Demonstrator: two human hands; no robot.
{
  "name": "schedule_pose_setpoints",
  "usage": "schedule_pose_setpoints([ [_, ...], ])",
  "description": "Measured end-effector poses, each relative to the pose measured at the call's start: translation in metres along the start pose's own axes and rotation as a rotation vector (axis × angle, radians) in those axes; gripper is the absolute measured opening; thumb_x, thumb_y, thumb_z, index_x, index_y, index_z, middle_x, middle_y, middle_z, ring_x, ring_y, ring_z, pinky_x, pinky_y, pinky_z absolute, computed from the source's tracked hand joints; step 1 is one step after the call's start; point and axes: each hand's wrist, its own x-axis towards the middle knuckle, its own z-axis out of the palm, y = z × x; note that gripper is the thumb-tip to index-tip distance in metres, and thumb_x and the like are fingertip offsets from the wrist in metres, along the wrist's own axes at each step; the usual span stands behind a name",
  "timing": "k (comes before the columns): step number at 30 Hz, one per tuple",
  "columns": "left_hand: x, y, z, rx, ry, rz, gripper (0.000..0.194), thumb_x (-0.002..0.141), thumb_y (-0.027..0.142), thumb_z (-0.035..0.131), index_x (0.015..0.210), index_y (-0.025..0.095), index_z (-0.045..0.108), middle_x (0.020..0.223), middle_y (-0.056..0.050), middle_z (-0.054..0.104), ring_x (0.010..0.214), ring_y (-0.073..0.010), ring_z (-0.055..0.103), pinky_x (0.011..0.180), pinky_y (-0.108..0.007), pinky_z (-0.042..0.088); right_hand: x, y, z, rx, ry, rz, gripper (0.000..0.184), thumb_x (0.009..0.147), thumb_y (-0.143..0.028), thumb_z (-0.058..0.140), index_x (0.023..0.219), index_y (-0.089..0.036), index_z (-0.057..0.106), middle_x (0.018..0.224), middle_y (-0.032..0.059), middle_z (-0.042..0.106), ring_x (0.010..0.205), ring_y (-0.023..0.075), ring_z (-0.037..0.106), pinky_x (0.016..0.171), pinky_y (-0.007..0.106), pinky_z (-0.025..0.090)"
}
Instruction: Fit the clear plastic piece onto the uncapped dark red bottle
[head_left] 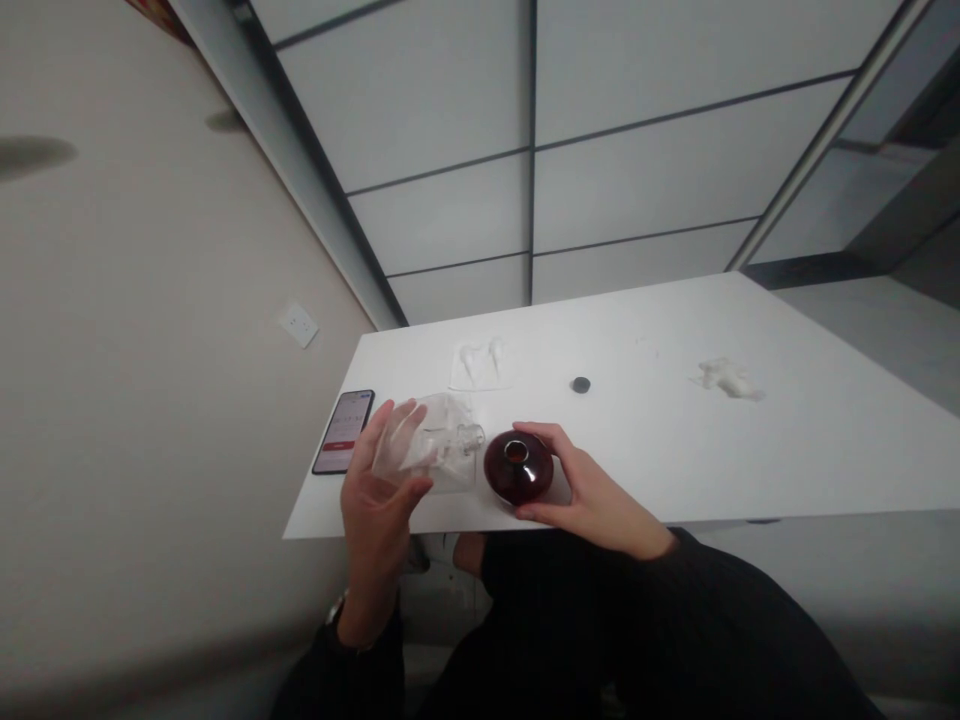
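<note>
My left hand (381, 490) is wrapped round a clear glass bottle (431, 445), which is tipped on its side with its neck pointing right. The bottle's mouth is close to a round, glossy dark red vase (519, 480) with a small opening on top. The vase stands upright near the front edge of the white table (675, 450). My right hand (574, 490) curls round it from the right, thumb on the near side and fingers on the far side. Whether the bottle touches the table, I cannot tell.
A phone (343, 432) with a lit screen lies at the table's left edge. Behind the bottle is a small white sheet (480, 380) with two white pieces on it. A dark round disc (580, 384) lies mid-table, and a crumpled white tissue (727, 379) farther right.
</note>
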Motion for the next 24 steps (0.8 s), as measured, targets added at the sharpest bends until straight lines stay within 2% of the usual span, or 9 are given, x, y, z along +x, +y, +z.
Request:
schedule_pose_setpoints([
  [9,0.020,0.009,-0.004,0.116,-0.185,0.027,0.080,0.076,0.045,0.093,0.148,0.031,0.062,0.154,-0.014,0.062,0.143,-0.0354,0.058,0.103,-0.043,0.064,0.001,-0.002,0.002,0.008,-0.011,0.017,0.083,0.079,-0.038,0.088,0.147,-0.028,0.042,0.147,0.0143,0.063,0.136,0.0360,0.062,0.115,0.060,0.046],
  [13,0.026,0.015,-0.007,0.234,-0.263,0.064,0.086,0.075,0.049,0.092,0.151,0.027,0.060,0.156,-0.016,0.059,0.144,-0.0369,0.057,0.103,-0.048,0.064,0.001,-0.003,0.002,0.019,-0.015,0.031,0.082,0.079,-0.037,0.088,0.147,-0.027,0.043,0.144,0.0138,0.066,0.133,0.0353,0.064,0.114,0.058,0.047],
  [20,0.039,0.033,-0.008,0.623,-0.457,0.382,0.083,0.088,0.051,0.080,0.161,0.037,0.043,0.152,-0.012,0.062,0.140,-0.0302,0.061,0.100,-0.044,0.066,0.000,-0.001,0.002,0.017,-0.005,0.020,0.083,0.079,-0.038,0.088,0.148,-0.028,0.042,0.147,0.0135,0.063,0.134,0.0347,0.063,0.115,0.058,0.046],
  [24,0.048,0.051,-0.004,0.805,-0.574,0.502,0.084,0.093,0.055,0.071,0.166,0.038,0.033,0.154,-0.013,0.058,0.140,-0.0303,0.060,0.108,-0.049,0.061,0.001,-0.001,0.003,0.008,0.006,0.011,0.083,0.079,-0.039,0.088,0.148,-0.028,0.043,0.149,0.0141,0.062,0.136,0.0361,0.062,0.115,0.058,0.047],
])
